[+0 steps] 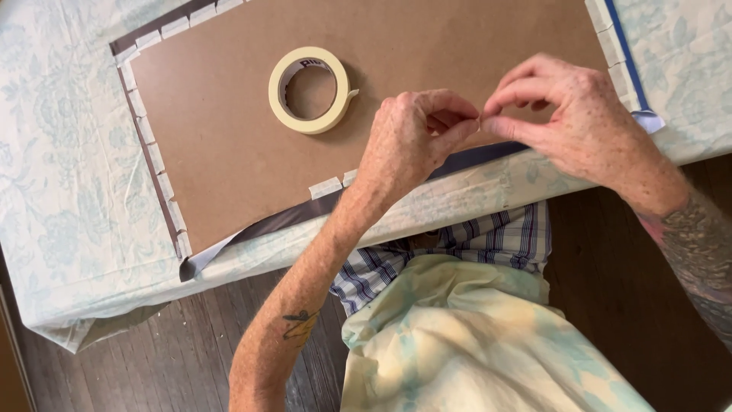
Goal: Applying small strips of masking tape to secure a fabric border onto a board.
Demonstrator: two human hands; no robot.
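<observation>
My left hand (412,141) and my right hand (568,114) meet over the near edge of a brown backing board (229,130), fingertips pinched together on a small piece of masking tape (480,118) that is mostly hidden between them. A roll of cream masking tape (309,89) lies flat on the board, up and left of my left hand. Short tape strips (325,186) line the board's edges, holding it over a dark sheet (290,215) whose border shows along the near side.
The board lies on a table covered with a pale floral cloth (69,191). A blue strip (629,53) runs along the board's right edge. Dark wooden floor (191,343) lies below the table edge, beside my plaid shirt and pale apron (457,336).
</observation>
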